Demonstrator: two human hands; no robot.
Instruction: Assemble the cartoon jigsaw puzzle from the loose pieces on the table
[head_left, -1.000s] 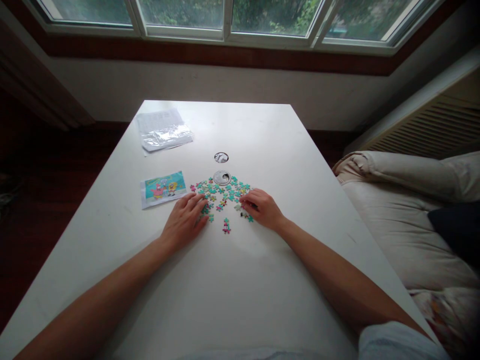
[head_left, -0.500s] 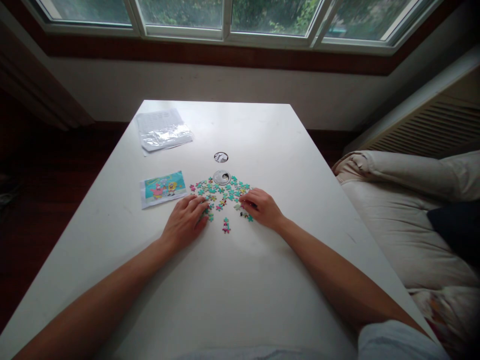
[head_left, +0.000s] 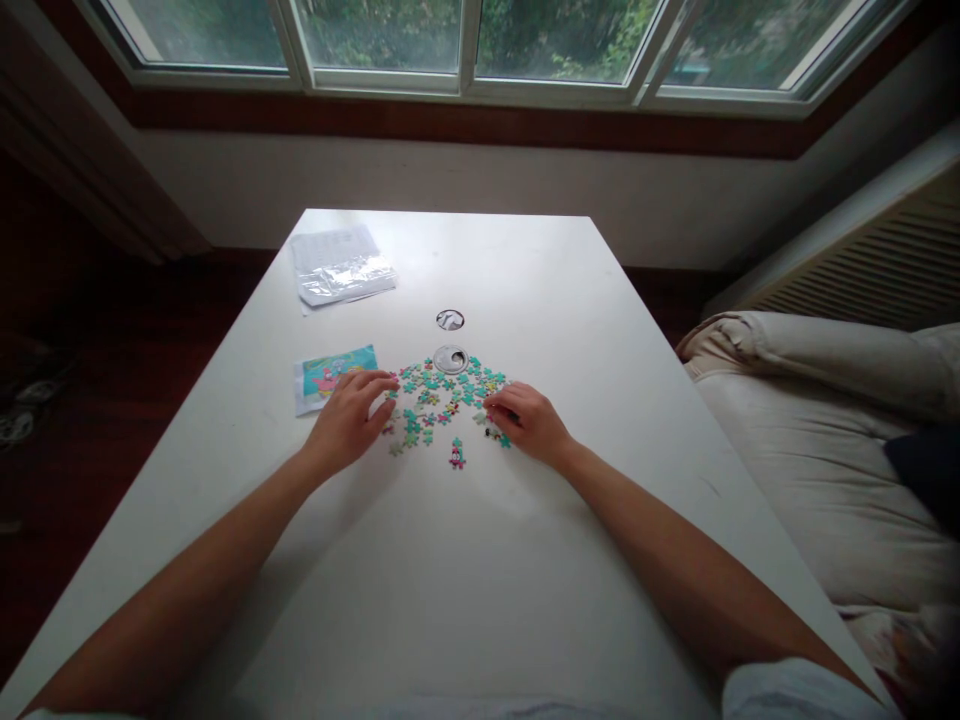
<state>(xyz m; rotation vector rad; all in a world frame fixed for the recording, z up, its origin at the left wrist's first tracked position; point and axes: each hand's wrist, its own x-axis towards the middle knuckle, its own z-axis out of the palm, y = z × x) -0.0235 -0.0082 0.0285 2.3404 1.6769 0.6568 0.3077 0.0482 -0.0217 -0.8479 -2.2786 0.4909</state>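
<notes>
Guess I'm sorting puzzle pieces (head_left: 451, 409) between surface (head_left: 480, 570) edges, left hand (head_left: 346, 420) hovering open, right hand (head_left: 529, 421) curled, grip unclear. Next's probably needing pinching.

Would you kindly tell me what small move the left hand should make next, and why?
I would probably shift the left hand clear of the packet: from this view it hides part of the packet's front, and the pieces show similar teal and pink, so a fuller look may help.
</notes>
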